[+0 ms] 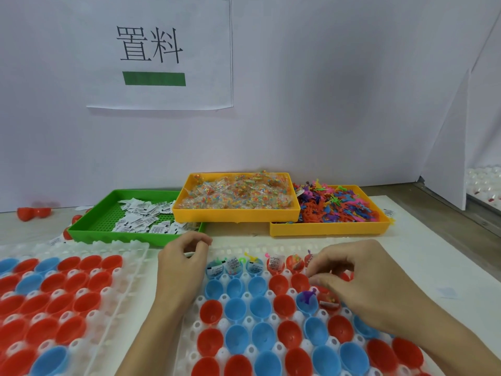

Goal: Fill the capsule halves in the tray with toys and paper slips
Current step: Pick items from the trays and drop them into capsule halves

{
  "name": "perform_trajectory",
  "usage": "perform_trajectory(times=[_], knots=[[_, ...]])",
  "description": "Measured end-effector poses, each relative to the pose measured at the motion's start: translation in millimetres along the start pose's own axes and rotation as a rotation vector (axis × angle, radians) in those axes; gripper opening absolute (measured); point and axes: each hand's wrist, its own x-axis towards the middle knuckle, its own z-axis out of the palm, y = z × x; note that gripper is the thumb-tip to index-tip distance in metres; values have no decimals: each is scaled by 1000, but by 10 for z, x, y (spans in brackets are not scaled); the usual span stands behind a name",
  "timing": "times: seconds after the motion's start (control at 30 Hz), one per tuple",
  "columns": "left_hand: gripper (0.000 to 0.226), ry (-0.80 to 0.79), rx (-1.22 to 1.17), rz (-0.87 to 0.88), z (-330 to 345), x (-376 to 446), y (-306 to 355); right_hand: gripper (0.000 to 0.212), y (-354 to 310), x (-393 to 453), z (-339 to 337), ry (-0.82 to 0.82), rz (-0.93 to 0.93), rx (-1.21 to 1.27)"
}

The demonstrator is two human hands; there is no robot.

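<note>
Under both hands, on the table: white moulded plastic tray of red and blue capsule halves. Far row filled with slips and toys; second row barely begun, nearer rows empty. Judged early in the filling. Beyond the hands: green tray of paper slips, orange trays of toys. Right hand, fingers curled, pinches something small over the second row; what, cannot tell. Left hand curls round white paper slips. Next: drop a slip into each half.

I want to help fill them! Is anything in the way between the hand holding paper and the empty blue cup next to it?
No, nothing visible. The left hand pinches a paper slip, and the empty blue capsule half sits open just below and beside it in the white tray.
</note>
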Motion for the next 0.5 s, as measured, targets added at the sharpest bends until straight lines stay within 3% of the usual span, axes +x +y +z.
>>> perform_trajectory(times=[0.2,0.5], knots=[[28,-7,-2,-3,3,2,1,24,19,-1,-26,14,-34,-94],[28,-15,11,-4,7,-1,10,17,72,-15,27,-121,-41,-164]])
